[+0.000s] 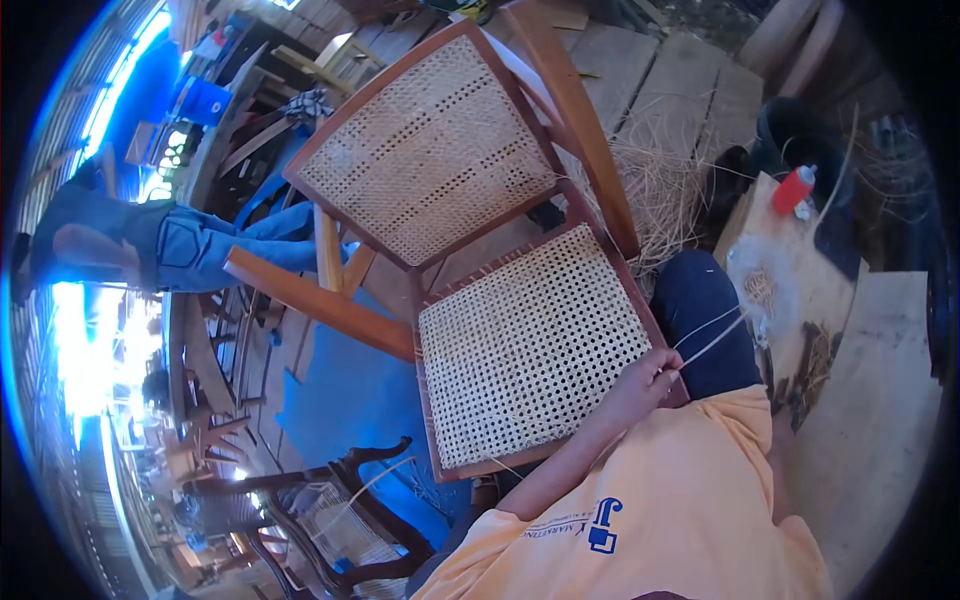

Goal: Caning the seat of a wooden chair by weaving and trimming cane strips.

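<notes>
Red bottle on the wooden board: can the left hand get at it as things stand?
Probably not without shifting. The left hand is pinching a cane strand at the edge of the woven chair seat, and the red bottle stands well beyond the raised knee.

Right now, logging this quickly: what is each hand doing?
Left hand: closed, pinching a thin cane strand at the chair seat edge.
Right hand: not in view.

Pale cane strand (712, 338), taut, beside woven seat (530, 345)
</notes>
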A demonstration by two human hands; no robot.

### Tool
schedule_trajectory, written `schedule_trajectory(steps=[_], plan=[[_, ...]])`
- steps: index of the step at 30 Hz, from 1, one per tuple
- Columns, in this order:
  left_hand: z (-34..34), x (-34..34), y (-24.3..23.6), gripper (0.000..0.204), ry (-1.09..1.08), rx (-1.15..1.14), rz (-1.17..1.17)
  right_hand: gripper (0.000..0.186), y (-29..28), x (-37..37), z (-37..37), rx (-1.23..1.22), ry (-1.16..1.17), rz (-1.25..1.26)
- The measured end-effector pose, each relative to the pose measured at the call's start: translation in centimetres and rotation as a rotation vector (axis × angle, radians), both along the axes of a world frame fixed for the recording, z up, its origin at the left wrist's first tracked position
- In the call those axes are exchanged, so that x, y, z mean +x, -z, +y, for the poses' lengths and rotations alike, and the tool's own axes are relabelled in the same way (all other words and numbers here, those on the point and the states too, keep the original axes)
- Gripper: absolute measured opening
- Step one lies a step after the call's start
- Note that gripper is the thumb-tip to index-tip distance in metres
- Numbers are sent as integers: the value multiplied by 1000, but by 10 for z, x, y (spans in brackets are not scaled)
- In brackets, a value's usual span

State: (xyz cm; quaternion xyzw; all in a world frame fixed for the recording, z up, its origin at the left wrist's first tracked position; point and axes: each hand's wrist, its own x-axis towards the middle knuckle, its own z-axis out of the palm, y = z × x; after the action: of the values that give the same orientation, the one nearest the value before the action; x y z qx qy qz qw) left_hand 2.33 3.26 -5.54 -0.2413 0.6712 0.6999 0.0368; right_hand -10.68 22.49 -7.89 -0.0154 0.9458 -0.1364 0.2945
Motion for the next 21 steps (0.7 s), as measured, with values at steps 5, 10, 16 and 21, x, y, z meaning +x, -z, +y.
schedule_trajectory(steps=[5,10,16,21], plan=[[0,-6,-1,12,-7,-149,22,27,6,-3,62,70,40,-14],[-16,-12,-30,16,-103,-179,-69,29,31,-2,132,-292,283,43],[-17,-16,-21,18,-111,-263,-93,26,8,-9,97,-635,383,60],[-7,-12,-30,19,-249,-266,-141,23,-7,-23,58,-655,140,-211]])
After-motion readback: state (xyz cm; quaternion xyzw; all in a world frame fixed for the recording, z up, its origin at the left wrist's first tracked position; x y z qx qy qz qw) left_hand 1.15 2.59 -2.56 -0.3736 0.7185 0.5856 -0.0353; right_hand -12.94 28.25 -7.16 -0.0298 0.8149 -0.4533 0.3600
